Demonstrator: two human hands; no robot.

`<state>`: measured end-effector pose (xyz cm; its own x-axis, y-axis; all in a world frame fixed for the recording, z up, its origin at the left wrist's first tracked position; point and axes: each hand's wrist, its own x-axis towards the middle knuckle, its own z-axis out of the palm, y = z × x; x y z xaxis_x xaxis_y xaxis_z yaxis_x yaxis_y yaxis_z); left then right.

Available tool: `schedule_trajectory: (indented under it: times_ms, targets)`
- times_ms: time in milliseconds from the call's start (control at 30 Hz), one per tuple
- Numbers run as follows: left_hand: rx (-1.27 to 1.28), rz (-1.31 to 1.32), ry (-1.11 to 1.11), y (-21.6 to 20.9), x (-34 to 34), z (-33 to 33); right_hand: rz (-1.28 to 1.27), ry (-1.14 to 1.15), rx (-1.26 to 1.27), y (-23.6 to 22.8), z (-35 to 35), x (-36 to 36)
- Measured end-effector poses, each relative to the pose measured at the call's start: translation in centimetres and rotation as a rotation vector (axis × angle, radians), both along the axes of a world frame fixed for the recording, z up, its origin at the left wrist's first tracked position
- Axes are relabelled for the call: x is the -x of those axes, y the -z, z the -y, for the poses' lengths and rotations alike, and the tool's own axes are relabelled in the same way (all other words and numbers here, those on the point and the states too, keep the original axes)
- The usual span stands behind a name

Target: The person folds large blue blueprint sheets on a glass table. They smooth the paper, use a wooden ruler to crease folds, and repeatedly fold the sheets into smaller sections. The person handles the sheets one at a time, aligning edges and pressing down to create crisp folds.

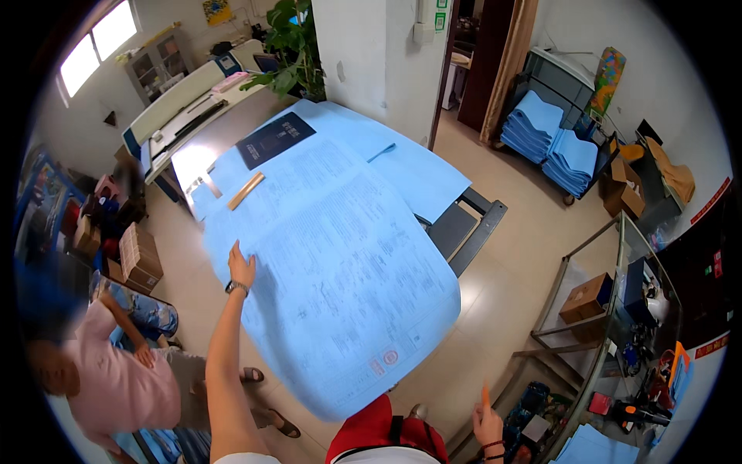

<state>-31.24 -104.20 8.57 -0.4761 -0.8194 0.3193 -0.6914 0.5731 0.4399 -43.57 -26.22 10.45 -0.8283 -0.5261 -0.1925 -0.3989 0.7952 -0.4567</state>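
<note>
A large blue printed sheet (348,255), with a small red stamp near its near edge, spreads over the table and hangs over its front side. My left hand (242,268), with a watch on the wrist, lies at the sheet's left edge, its fingers stretched out. At the lower right, my right hand (487,427) is away from the sheet, closed round a slim orange stick (485,394) that points up. A wooden bar (246,191) and a dark booklet (277,140) lie on the sheet's far part.
To my left stands a person in a pink shirt (127,375). A cart with folded blue sheets (568,161) is at the far right. A glass-topped metal rack (618,294) stands on my right. A large printer (189,108) and a leafy plant (294,66) are beyond the table.
</note>
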Motion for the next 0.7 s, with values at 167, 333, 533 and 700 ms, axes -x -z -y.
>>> schedule_trajectory:
  times_ms: [167,333,533,700]
  targets:
    - [0.065,0.205,0.031,3.4,5.7,10.3,0.159,0.038,-0.199,1.9,1.0,-3.0]
    - [0.231,0.281,-0.009,4.1,10.4,19.5,0.276,0.142,-0.411,0.1,3.2,-4.7]
    - [0.569,0.512,-0.038,5.1,11.7,29.2,0.31,0.212,-0.367,1.1,1.2,-5.7]
    - [-0.029,0.581,-0.192,5.9,10.6,30.7,0.345,0.247,-0.312,-0.1,0.7,-5.7]
